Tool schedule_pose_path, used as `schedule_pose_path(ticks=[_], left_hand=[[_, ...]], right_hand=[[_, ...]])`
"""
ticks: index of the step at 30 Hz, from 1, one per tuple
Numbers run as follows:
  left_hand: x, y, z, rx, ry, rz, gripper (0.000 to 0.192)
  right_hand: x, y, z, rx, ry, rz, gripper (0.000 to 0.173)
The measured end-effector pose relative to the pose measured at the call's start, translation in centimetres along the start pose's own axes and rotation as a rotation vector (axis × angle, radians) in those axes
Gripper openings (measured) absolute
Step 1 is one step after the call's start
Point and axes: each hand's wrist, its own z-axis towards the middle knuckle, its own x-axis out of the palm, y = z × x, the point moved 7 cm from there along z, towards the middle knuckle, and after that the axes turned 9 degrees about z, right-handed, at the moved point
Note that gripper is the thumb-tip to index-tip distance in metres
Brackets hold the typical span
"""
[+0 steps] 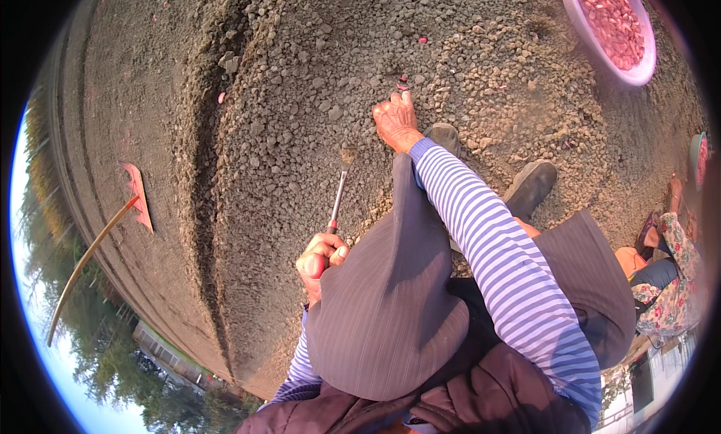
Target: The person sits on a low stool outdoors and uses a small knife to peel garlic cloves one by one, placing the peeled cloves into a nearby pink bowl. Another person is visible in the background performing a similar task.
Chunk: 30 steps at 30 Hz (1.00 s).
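My left hand [321,259] is closed around the red handle of a small hand tool [339,193] with a metal shank and a soil-covered, flat blade. The blade's end lies at the surface of the crumbly soil. My right hand [396,118] reaches to the soil ahead of my shoe, fingertips by a pink clove-like piece [402,87]. The fingers are bent; whether something is between them cannot be told. Another pink piece [422,40] lies farther ahead on the soil.
A pink basin [648,62] full of pink clove-like pieces stands at the upper right. A red-headed rake [141,200] is at the left, beyond a furrow [205,208]. Another person [670,299] in flowered clothes sits low at the right, near a green-rimmed basin [695,158].
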Motion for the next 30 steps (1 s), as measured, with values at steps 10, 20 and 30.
schedule_pose_path(ticks=[10,20,30], left_hand=[[-2.5,3.5,0.0,-0.297,-0.134,-0.234,0.017],[-4.8,4.2,2.8,-0.278,-0.197,-0.349,0.026],[-0.7,4.0,2.8,-0.395,-0.137,-0.149,0.013]], right_hand=[[-2.8,-1.1,-4.6,0.146,0.106,0.376,0.02],[-1.8,5.1,-5.1,-0.196,-0.093,0.238,0.014],[-2.2,4.5,1.7,-0.437,0.029,0.109,0.013]])
